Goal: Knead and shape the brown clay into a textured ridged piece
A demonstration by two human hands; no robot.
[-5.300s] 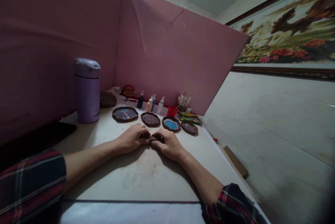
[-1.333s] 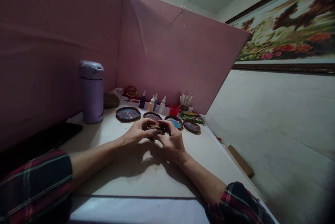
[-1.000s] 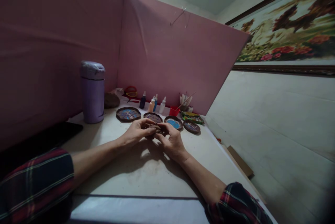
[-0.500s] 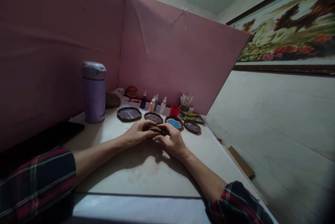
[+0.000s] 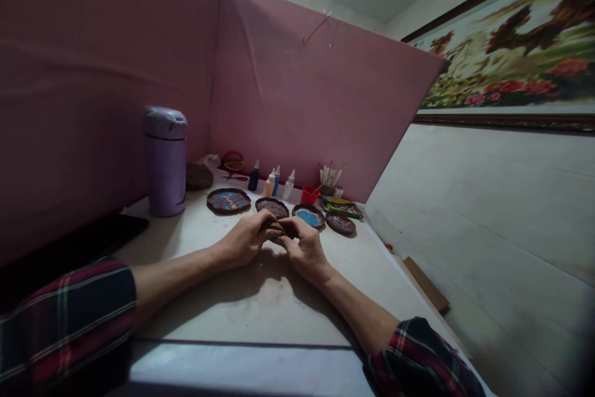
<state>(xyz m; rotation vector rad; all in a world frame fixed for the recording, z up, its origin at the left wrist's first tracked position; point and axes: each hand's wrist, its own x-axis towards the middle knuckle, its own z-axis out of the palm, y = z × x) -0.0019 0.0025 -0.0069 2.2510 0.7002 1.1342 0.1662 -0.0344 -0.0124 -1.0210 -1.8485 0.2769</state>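
Note:
Between my two hands is a piece of dark brown clay (image 5: 290, 230), held up over the white table (image 5: 260, 316). My left hand (image 5: 246, 239) grips its left side with bent fingers, and my right hand (image 5: 304, 248) pinches it from the right with the thumb below. Fingers cover much of the piece, so its full shape is hidden. Just beyond my hands lie shallow brown clay dishes: one with blue and brown streaks (image 5: 229, 200), a speckled one (image 5: 272, 207), one with a bright blue middle (image 5: 308, 217) and a smaller dark one (image 5: 341, 223).
A purple flask (image 5: 166, 161) stands at the left, near a brown clay lump (image 5: 199, 176). Behind the dishes are red-handled scissors (image 5: 232, 160), several paint bottles (image 5: 269, 184), a red cup (image 5: 310, 195), a holder of brushes (image 5: 328, 180) and a green packet (image 5: 343, 207). Pink panels (image 5: 307, 87) enclose the back.
Both hands keep hold of the clay while the fingers shift their grip on it. My left fingers are bent more closely around its side. The view has moved very slightly.

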